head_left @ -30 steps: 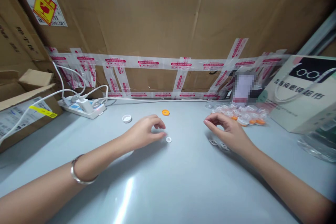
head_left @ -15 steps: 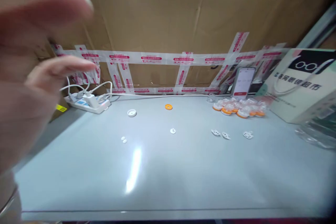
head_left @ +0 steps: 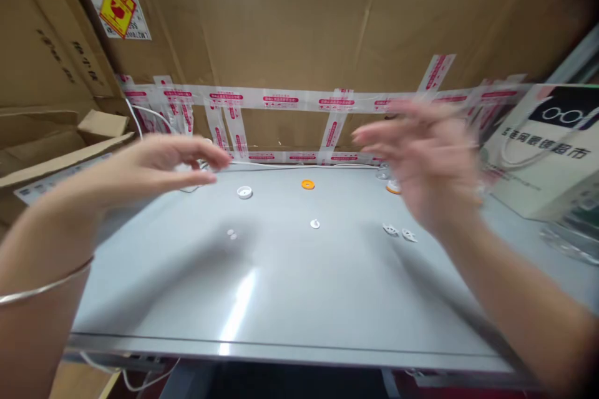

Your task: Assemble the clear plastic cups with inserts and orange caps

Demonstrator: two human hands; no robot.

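My left hand [head_left: 173, 162] hangs over the left of the grey table, fingers apart and holding nothing, nearest to a white round cup-like part [head_left: 244, 192]. On the right my right hand [head_left: 425, 162] is raised, blurred by motion, its fingers apart with nothing seen between them. An orange ring [head_left: 307, 184] lies at the back middle, and a small white disc with a peg [head_left: 315, 224] lies in front of it. Two tiny white discs [head_left: 231, 234] are at the left. Two white openwork pieces [head_left: 399, 232] lie below my right hand.
A white paper bag [head_left: 538, 156] stands at the right, with clear plastic [head_left: 568, 243] beside it. An orange-rimmed part [head_left: 393, 187] shows partly behind my right hand. Taped cardboard [head_left: 290, 25] forms the back wall. An open carton [head_left: 42, 143] is at the left.
My left hand has moved away from the camera, lower over the table. My right hand has come into view and now hides the phone and most of the orange and white pile. The view has shifted slightly.
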